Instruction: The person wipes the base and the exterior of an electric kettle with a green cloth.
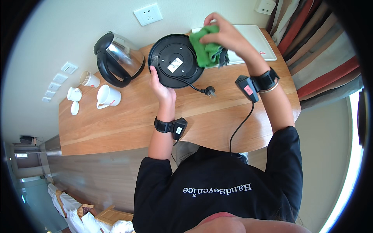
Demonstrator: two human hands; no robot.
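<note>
My left hand (162, 88) grips the near left rim of a round black kettle power base (191, 77). The base's underside faces the camera, showing screws and a pale label. Its short cord ends in a plug (209, 91) hanging toward the near right. Bunched in my right hand (225, 33) is a green cloth (202, 54), which overlaps the right edge of the base. An electric kettle (116, 59) with a black handle and shiny metal body stands to the left of the base.
Left on the wooden table (131, 125) are a white mug (109, 95), stacked paper cups (89, 79), a small white cup (74, 94) and a white lid-like piece (75, 108). A white tray (252, 35) lies behind my right hand. Striped curtains (317, 43) hang at the right.
</note>
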